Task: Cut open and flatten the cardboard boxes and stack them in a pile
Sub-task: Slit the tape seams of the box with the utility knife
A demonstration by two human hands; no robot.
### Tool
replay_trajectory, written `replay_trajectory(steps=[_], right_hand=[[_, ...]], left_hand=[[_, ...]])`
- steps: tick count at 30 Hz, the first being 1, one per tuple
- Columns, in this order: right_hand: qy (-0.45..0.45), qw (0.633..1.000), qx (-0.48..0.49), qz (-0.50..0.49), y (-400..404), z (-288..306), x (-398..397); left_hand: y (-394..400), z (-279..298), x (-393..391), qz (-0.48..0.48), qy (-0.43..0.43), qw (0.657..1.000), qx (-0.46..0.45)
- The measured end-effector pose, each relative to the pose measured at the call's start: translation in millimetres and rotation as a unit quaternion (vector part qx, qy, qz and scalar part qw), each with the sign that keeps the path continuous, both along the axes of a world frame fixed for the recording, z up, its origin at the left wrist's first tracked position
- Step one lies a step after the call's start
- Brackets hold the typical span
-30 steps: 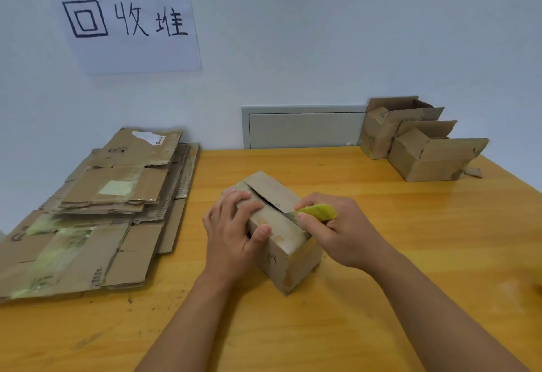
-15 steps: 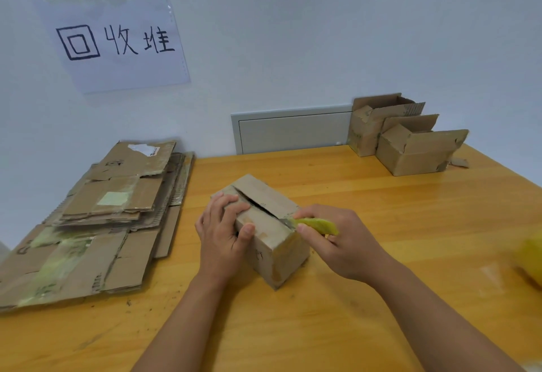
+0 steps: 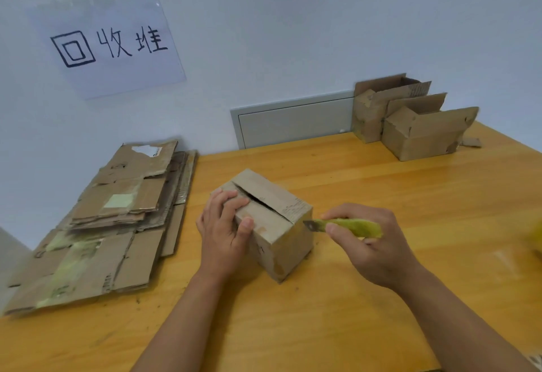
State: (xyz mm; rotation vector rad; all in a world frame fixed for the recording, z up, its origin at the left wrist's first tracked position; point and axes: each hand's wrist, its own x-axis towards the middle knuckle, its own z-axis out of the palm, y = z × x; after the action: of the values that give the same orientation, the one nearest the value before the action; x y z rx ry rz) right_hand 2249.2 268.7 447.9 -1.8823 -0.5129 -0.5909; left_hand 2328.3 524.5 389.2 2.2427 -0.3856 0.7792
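**Top seam slit, box still standing**

At mid-bench (image 3: 381,184), the box (image 3: 272,225) stands with its top seam parted. Left hand (image 3: 223,234) holds its near-left corner, fingers curled over the flap. Right hand (image 3: 369,242), right of the box, has its grip closed round a knife (image 3: 343,226). Left of the box lies the flattened pile (image 3: 111,219); behind-right, two boxes (image 3: 410,119) remain uncut. Flattening and stacking are judged still to come.
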Motion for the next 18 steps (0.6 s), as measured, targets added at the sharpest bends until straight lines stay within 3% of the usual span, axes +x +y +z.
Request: replay_trajectory(steps=[3,10,13,15,18], right_hand=[[0.005,0.998,0.053,-0.026,0.4,2.0,5.3],[0.089,0.988,-0.109,-0.065,37.0,-14.4,36.1],[0.126,0.987,-0.082,-0.057,38.8,-21.1,40.3],[0.148,0.986,-0.046,-0.056,36.4,-23.1,41.3],[0.176,0.984,-0.022,-0.027,33.1,-19.3,44.4]], left_hand=[[0.8,2.8,-1.7,0.001,0.006,1.0,0.009],[-3.1,30.3,-19.8,0.078,0.054,0.986,0.136],[-7.4,57.9,-24.8,0.089,0.115,0.966,0.212],[-10.4,76.7,-20.2,0.06,0.126,0.953,0.269],[-23.2,98.2,-3.6,-0.057,0.149,0.936,0.314]])
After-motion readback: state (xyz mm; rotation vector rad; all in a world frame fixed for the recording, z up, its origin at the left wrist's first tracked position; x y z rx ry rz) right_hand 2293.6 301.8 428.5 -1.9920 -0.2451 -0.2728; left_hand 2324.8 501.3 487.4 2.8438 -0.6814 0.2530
